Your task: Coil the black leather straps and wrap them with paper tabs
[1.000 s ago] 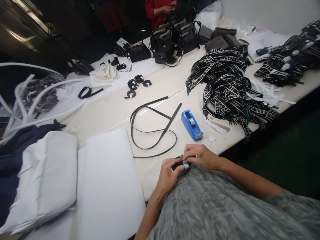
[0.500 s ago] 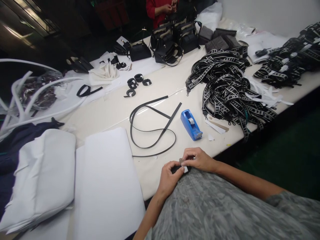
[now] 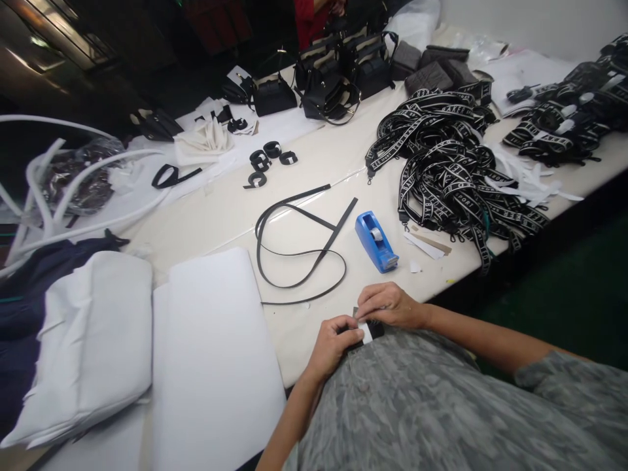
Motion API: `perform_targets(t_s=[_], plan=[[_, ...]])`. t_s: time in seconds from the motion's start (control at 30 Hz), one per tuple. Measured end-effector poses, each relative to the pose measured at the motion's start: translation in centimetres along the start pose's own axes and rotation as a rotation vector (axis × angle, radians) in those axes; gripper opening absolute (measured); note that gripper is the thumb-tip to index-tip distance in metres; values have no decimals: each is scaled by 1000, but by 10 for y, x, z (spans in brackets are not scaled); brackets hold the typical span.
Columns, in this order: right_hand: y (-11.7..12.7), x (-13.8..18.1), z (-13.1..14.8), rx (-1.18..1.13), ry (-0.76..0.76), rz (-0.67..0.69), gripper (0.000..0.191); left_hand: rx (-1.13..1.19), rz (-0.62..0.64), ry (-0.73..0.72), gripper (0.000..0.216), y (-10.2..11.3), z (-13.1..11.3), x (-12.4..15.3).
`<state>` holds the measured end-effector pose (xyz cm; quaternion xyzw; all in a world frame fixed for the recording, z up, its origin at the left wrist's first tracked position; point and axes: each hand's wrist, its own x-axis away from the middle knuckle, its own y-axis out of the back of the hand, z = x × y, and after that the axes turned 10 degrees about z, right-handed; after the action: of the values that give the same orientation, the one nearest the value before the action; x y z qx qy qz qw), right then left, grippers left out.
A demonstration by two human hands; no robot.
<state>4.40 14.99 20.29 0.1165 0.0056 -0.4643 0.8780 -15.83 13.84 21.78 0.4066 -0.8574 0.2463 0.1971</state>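
At the table's front edge, close to my body, a rolled black strap [image 3: 377, 328] wrapped with a white paper band [image 3: 366, 332] is held between both hands. My left hand [image 3: 334, 345] is closed on the left side of the roll, thumb lying near the band. Fingertips of my right hand [image 3: 392, 305] pinch together at the band's upper end. A small greyish piece sticks up beside those fingertips; I cannot make out what it is. Just beyond my hands stands a blue tape dispenser [image 3: 375, 241] with a roll in it.
A long thin black strap [image 3: 299, 286] lies looped left of the dispenser. Several banded rolls [image 3: 260, 160] sit farther back. Lettered straps [image 3: 441, 157] are heaped right, black handbags [image 3: 326, 98] stand behind. White sheets [image 3: 210, 353] lie left. A person in red [image 3: 309, 26] is across the table.
My right hand has shifted slightly up and its fingers have closed in more over the roll. More of the white band and black roll shows now. The view has tilted a little.
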Motion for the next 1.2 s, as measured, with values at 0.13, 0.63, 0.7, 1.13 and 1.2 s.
perform_targets(t_s=[0.13,0.63,0.7,1.13,1.2], plan=[[-15,-5,-6,-204,-166,-265,23,113,21,16,20,-3,9,1],[8,5,3,-189,-405,30,35,53,-126,-89,20,-3,4,4],[-1,7,7,-236,-390,37,32,47,-132,-78,20,-4,5,4],[-18,18,-12,-29,-68,24,16,154,-100,40,23,-1,23,2],[-17,18,-15,27,21,30,18,173,-86,48,27,0,23,2]])
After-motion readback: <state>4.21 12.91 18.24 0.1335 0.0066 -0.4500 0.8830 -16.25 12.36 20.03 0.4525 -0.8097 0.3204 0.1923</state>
